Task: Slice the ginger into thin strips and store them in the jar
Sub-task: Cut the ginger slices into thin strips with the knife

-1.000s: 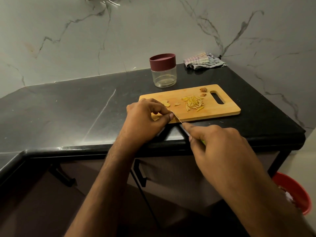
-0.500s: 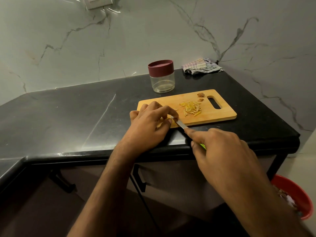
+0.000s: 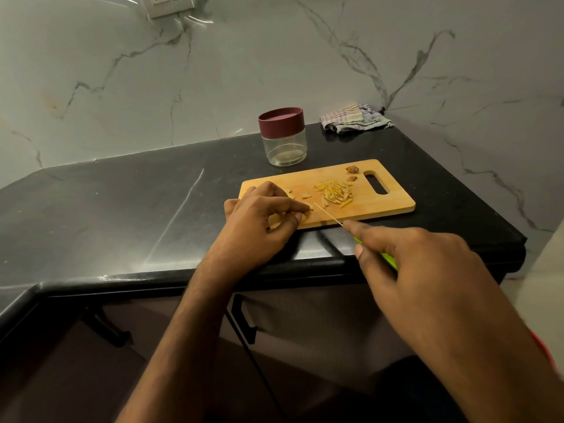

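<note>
A wooden cutting board (image 3: 387, 206) lies on the black counter. My left hand (image 3: 262, 218) pinches a ginger slice (image 3: 276, 219) at the board's near left corner. My right hand (image 3: 406, 257) grips a green-handled knife (image 3: 328, 215), index finger along the blade's back; the blade stands edge-down just right of my left fingertips. A pile of thin ginger strips (image 3: 334, 193) lies mid-board, with a loose slice (image 3: 306, 196) to its left and two brown ginger ends (image 3: 352, 170) near the handle slot. A clear jar (image 3: 283, 138) with a maroon lid stands behind the board, closed.
A crumpled striped cloth (image 3: 354, 119) lies at the back right corner of the black counter (image 3: 122, 203). Marble walls enclose the back and right. A wall socket (image 3: 171, 4) is at the top. Cabinet handles (image 3: 244, 319) hang below the counter's front edge.
My head has tilted up, so the socket shows and the red bin has nearly left view. The knife blade has lifted and shifted slightly right of my left fingertips.
</note>
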